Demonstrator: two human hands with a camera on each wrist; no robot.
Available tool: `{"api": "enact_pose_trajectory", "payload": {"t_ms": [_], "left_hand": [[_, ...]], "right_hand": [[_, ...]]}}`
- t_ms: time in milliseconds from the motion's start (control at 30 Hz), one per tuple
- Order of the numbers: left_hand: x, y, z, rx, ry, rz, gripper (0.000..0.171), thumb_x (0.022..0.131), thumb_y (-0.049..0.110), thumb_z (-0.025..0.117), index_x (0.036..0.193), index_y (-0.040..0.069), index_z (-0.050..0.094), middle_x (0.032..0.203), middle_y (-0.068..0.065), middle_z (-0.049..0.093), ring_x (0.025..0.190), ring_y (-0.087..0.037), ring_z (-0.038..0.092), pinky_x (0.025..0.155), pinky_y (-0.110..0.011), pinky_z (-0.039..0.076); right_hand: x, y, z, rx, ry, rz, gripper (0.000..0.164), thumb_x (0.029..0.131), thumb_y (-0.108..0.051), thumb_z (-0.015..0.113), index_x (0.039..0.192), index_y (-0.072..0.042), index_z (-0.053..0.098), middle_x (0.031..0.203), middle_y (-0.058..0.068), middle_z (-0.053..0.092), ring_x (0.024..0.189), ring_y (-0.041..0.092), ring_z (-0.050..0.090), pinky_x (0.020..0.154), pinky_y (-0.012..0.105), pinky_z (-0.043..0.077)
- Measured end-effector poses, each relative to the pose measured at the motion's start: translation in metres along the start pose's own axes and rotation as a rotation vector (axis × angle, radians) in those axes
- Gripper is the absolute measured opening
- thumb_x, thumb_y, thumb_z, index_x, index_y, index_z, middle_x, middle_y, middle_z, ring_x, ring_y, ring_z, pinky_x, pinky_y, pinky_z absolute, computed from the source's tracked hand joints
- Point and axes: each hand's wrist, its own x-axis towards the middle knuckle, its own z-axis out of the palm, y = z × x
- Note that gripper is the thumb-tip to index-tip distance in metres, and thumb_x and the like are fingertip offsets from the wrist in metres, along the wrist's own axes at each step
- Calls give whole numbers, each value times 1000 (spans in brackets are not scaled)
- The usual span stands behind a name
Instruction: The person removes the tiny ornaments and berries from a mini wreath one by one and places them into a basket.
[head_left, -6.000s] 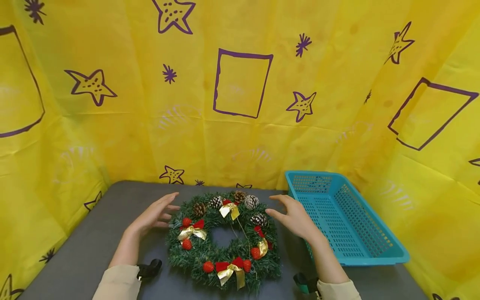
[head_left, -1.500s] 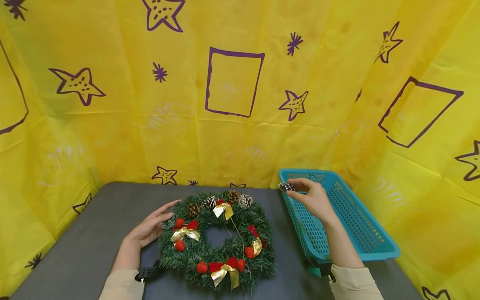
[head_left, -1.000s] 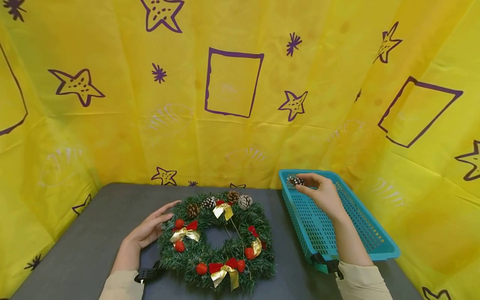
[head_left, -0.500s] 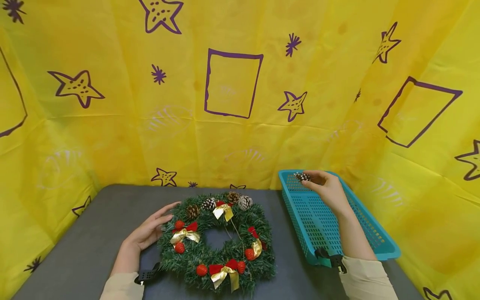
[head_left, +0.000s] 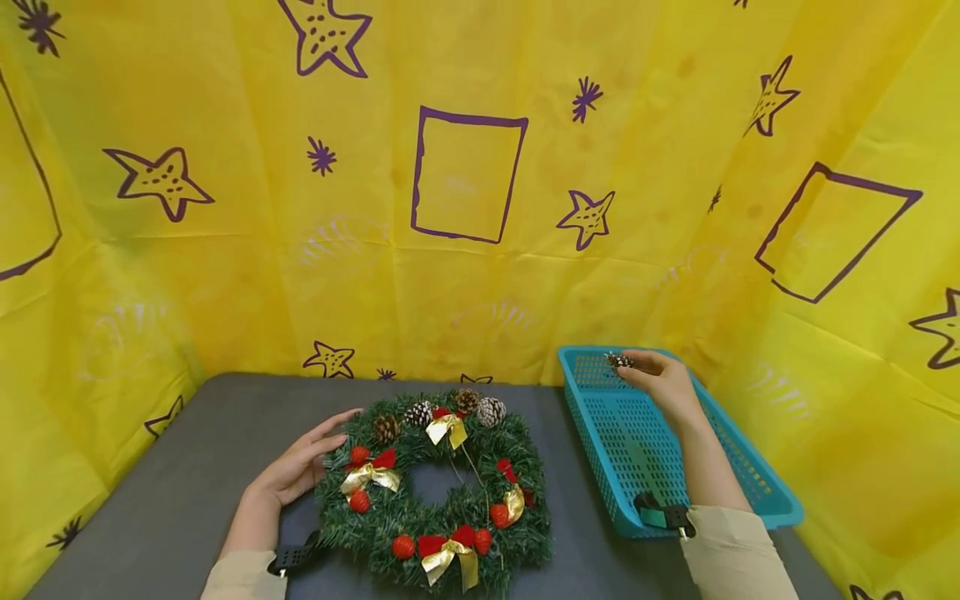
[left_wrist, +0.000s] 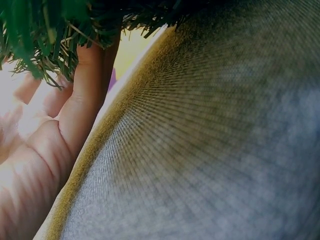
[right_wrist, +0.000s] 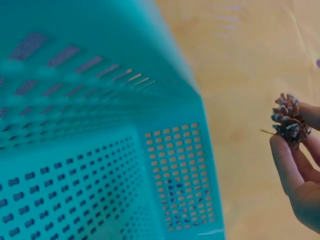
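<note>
A green wreath (head_left: 517, 450) with red-and-gold bows, red berry-like balls and several pine cones lies on the grey table. Against its left edge rests my left hand (head_left: 292, 467), fingers extended; in the left wrist view the fingertips pass under the green needles (left_wrist: 45, 45). My right hand (head_left: 671, 392) pinches a white-tipped pine cone (head_left: 619, 361) between thumb and fingers, over the far end of the turquoise basket (head_left: 585, 437). The right wrist view shows the pine cone (right_wrist: 290, 120) with a thin wire sticking out, held above the rim level.
The perforated basket stands at the right of the table (head_left: 187, 467), a short gap from the wreath. Yellow cloth (head_left: 465, 308) with purple drawings hangs behind and at both sides.
My right hand has taken the pine cone from the wreath's upper right and carried it rightward over the basket. My left hand has moved from beside the wreath to touch its edge.
</note>
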Motion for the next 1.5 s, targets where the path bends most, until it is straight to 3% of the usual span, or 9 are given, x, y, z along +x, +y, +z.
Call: {"api": "enact_pose_trajectory", "payload": {"t_ms": [133, 500, 700, 867, 933, 1033, 1100, 1167, 1500], "left_hand": [[-3, 0, 1, 17, 1, -10, 58, 108, 24, 36, 161, 20, 12, 166, -14, -21, 151, -40, -21, 85, -23, 35], [-4, 3, 3, -9, -15, -4, 59, 108, 23, 36, 161, 18, 10, 165, -14, -23, 150, -43, -25, 88, -21, 37], [-3, 2, 2, -12, -19, 20, 58, 108, 22, 36, 161, 19, 12, 164, -15, -25, 149, -43, -25, 80, -23, 35], [-2, 1, 1, -4, -17, 24, 57, 108, 21, 35, 161, 19, 12, 165, -16, -23, 150, -42, -24, 81, -26, 34], [-2, 1, 1, 7, -10, 23, 58, 108, 22, 35, 161, 18, 12, 165, -15, -22, 151, -42, -22, 77, -31, 31], [-2, -1, 1, -1, -7, 21, 58, 108, 23, 36, 161, 19, 12, 166, -14, -22, 150, -43, -25, 99, -45, 36], [-2, -2, 1, -12, -12, 22, 58, 108, 23, 36, 161, 20, 11, 165, -14, -24, 148, -45, -28, 114, -67, 20], [-2, -3, 1, -25, -12, 14, 59, 108, 23, 36, 161, 19, 10, 165, -14, -25, 147, -46, -30, 109, -80, -2], [0, 0, 2, -10, -12, 8, 59, 108, 25, 36, 161, 21, 10, 165, -13, -24, 148, -46, -28, 112, -77, 0]], "right_hand": [[7, 12, 2, 64, 1, 30, 58, 97, -24, 65, 146, 1, 45, 135, 14, 55, 92, -13, 60, 92, 17, 52], [20, 33, 9, 43, 0, 106, 57, 97, -16, 64, 146, 3, 44, 147, 28, 44, 92, -10, 58, 103, 32, 50], [25, 38, 11, -3, -5, 103, 55, 96, -16, 65, 145, 3, 47, 146, 28, 47, 116, 20, 63, 105, 38, 49], [27, 47, 14, -133, -15, 102, 52, 94, -17, 67, 139, 3, 53, 141, 30, 53, 127, 42, 53, 103, 52, 47], [27, 50, 15, -195, -19, 99, 51, 93, -18, 69, 137, 3, 55, 138, 30, 55, 124, 44, 53, 100, 52, 49], [29, 54, 17, -242, -44, 101, 51, 92, -19, 70, 136, 3, 56, 138, 31, 54, 122, 45, 55, 97, 51, 50], [30, 57, 17, -252, -70, 108, 50, 92, -18, 69, 136, 3, 56, 139, 31, 53, 121, 44, 57, 96, 49, 52], [30, 59, 18, -255, -91, 117, 51, 92, -18, 69, 137, 3, 55, 140, 32, 52, 120, 43, 58, 96, 47, 53], [29, 60, 18, -268, -105, 118, 52, 91, -16, 71, 135, 7, 56, 136, 33, 55, 116, 42, 61, 95, 47, 54]]}}
